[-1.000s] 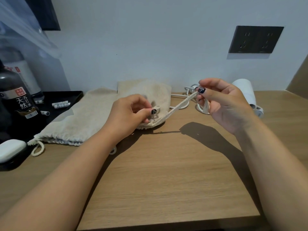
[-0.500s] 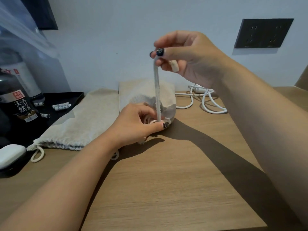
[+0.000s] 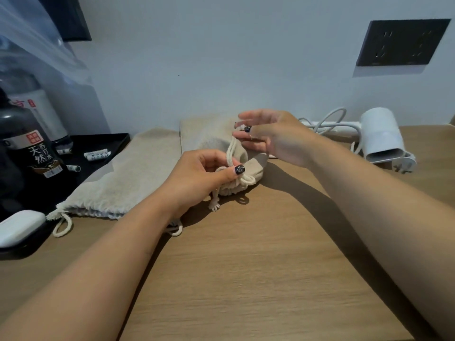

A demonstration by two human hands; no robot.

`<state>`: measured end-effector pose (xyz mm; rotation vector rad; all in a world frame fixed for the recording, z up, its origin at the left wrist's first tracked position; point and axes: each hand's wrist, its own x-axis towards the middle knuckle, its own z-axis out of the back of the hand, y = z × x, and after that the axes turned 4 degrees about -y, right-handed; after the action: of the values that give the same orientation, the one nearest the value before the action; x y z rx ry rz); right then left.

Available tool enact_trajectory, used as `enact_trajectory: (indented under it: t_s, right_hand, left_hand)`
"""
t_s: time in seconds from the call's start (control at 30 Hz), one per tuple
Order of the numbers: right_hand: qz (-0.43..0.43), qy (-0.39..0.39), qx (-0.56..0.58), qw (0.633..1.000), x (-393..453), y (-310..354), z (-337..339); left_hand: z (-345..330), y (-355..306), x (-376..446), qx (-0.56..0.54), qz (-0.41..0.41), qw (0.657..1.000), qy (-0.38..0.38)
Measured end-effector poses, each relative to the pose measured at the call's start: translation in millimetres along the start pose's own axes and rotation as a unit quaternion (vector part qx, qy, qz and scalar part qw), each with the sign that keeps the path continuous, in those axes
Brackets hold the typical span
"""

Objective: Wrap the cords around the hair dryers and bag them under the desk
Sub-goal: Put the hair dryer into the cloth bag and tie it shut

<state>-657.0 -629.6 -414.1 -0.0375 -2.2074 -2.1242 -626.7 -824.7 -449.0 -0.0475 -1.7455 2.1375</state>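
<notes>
A filled beige drawstring bag (image 3: 216, 141) lies on the wooden desk (image 3: 246, 267) near the wall, its mouth gathered toward me. My left hand (image 3: 204, 175) pinches that gathered mouth and its cream drawstring (image 3: 231, 153). My right hand (image 3: 273, 136) hovers just behind it, thumb and fingers holding the upper end of the same drawstring loop. A second, flat beige bag (image 3: 123, 183) lies to the left. A white hair dryer (image 3: 381, 139) rests on its side at the right, with its white cord (image 3: 327, 121) lying loose beside it against the wall.
A black tray (image 3: 103, 143) with small sachets sits at the back left beside dark bottles (image 3: 32, 148). A white case (image 3: 19, 227) lies at the left edge. A dark socket panel (image 3: 401, 43) is on the wall above the dryer.
My right hand pulled the drawstring up high, then came back down to the bag's mouth. The bag's opening is now cinched tighter. The left hand stayed on the mouth.
</notes>
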Motion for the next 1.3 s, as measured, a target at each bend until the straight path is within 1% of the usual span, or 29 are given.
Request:
enact_trajectory:
  t_s: [0.03,0.07,0.1,0.13,0.17,0.2,0.23,0.27,0.33,0.37,0.4,0.47,0.57,0.73,0.87,1.0,1.17,1.3]
  right_hand:
    - [0.013,0.005,-0.059,0.998,-5.1,3.8,4.8]
    - [0.037,-0.012,-0.139,0.989,-11.0,7.6,9.3]
    - [0.067,-0.054,-0.224,0.971,-18.5,10.8,12.6]
    - [0.103,-0.109,-0.286,0.947,-26.2,12.2,15.1]
    - [0.134,-0.162,-0.312,0.927,-34.2,11.7,15.8]
    - [0.148,-0.201,-0.307,0.919,-43.7,9.2,14.4]
    - [0.138,-0.218,-0.286,0.923,-53.3,4.4,12.4]
    - [0.107,-0.215,-0.256,0.936,-63.2,-1.0,9.2]
    - [0.013,-0.162,-0.18,0.97,-81.3,-10.3,-2.4]
    - [-0.026,-0.13,-0.14,0.981,-86.7,-13.1,-8.9]
    - [-0.053,-0.103,-0.098,0.988,-89.3,-15.0,-14.5]
    - [-0.081,-0.063,-0.021,0.995,-88.3,-16.8,-22.7]
    - [-0.104,-0.039,0.058,0.992,-84.5,-16.9,-28.9]
    - [-0.128,-0.054,0.14,0.98,-82.7,-17.7,-31.9]
    - [-0.124,-0.079,0.143,0.979,-81.5,-17.9,-31.3]
    - [-0.125,-0.086,0.153,0.976,-83.1,-12.9,-26.7]
    - [-0.157,-0.085,0.198,0.964,-86.2,-10.8,-25.1]
    - [-0.152,-0.118,0.241,0.951,-85.9,-7.4,-20.5]
  left_hand:
    - [-0.1,0.1,0.2,-0.014,0.004,1.0,-0.009]
    - [-0.3,0.2,0.4,-0.03,0.008,0.999,-0.02]
    - [-0.7,0.0,0.3,-0.045,0.012,0.998,-0.029]
    - [-1.2,-0.1,0.3,-0.058,0.016,0.998,-0.036]
    - [-1.5,-0.1,0.7,-0.069,0.021,0.997,-0.041]
    - [-1.4,0.3,1.1,-0.078,0.026,0.996,-0.046]
    - [-0.9,0.7,2.1,-0.086,0.032,0.995,-0.05]
    - [-0.2,1.0,2.7,-0.094,0.037,0.994,-0.053]
    - [0.5,1.1,3.2,-0.107,0.046,0.992,-0.054]
    - [0.8,1.2,3.4,-0.111,0.05,0.991,-0.056]
    - [0.8,1.2,3.4,-0.113,0.052,0.991,-0.058]
    - [1.0,0.2,2.7,-0.114,0.053,0.99,-0.061]
    - [1.1,-1.0,2.1,-0.108,0.052,0.991,-0.051]
    - [2.2,-2.1,3.2,-0.095,0.059,0.993,-0.031]
    - [0.8,-4.7,0.4,-0.083,0.055,0.995,-0.031]
    - [0.2,-3.6,1.7,-0.07,0.028,0.996,-0.04]
    - [2.4,-2.7,3.3,-0.095,0.019,0.995,-0.021]
    - [2.7,-4.7,2.8,-0.156,0.037,0.987,0.02]
